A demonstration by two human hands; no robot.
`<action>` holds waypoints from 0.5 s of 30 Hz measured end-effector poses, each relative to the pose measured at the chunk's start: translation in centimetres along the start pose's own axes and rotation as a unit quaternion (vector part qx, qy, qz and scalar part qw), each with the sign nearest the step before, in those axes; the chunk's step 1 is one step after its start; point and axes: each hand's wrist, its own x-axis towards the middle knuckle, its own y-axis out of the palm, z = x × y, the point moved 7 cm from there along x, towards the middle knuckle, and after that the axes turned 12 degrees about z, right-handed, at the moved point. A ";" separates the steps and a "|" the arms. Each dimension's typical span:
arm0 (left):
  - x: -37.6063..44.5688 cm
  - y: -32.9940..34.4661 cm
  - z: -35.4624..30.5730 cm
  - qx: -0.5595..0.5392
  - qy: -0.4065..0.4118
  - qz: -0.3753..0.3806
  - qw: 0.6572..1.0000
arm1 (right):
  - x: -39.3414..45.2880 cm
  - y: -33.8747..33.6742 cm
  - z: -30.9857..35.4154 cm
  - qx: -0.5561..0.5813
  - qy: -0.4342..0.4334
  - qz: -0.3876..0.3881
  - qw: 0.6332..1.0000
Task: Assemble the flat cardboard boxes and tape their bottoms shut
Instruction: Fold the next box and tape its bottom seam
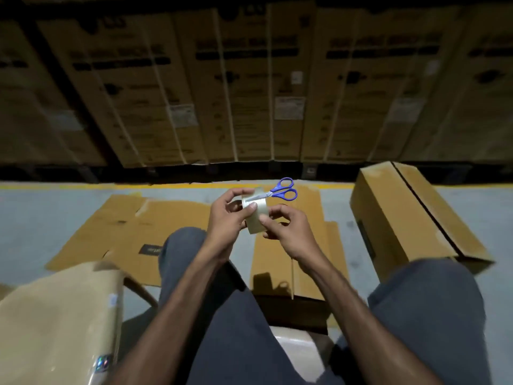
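Both hands, the left hand and the right hand, hold the tape roll with curled fingers; blue scissors lie against its top.

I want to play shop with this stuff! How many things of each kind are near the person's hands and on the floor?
Tape rolls: 1, held by left hand and right hand
Scissors: 1, blue-handled
Flat cardboard boxes on the floor: 2
Assembled boxes: 1
Total: 5

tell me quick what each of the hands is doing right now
Left hand: grips the tape roll and scissors.
Right hand: pinches the tape roll's edge.
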 end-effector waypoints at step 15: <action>-3.4 7.5 11.0 0.026 -0.098 0.129 0.987 | -6.4 -8.1 -7.8 -0.021 0.120 -0.031 0.992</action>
